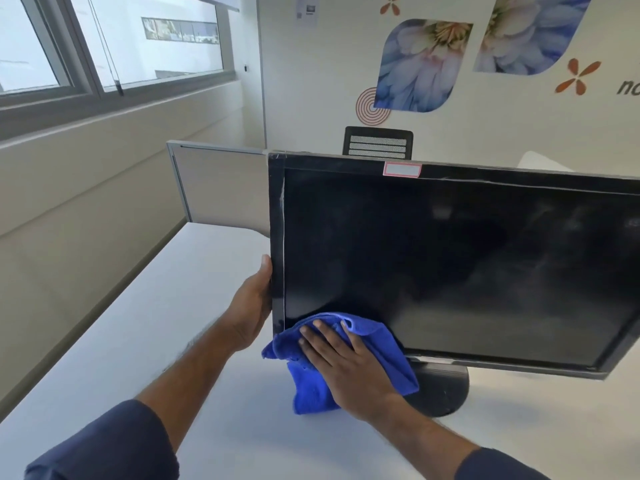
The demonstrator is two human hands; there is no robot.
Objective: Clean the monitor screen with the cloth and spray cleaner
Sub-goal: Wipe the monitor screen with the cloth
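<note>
A black monitor (450,265) stands on a round black base (440,386) on the white desk, its dark screen smeared and hazy. My left hand (251,306) grips the monitor's left bezel, thumb up along the edge. My right hand (346,365) lies flat on a blue cloth (391,362), pressing it against the screen's lower left corner. Part of the cloth hangs below the bezel over the desk. No spray cleaner is in view.
The white desk (156,341) runs along a beige wall under a window at left. A grey partition panel (221,188) stands behind the monitor. A black mesh chair back (377,142) rises beyond it, before a wall with flower decals.
</note>
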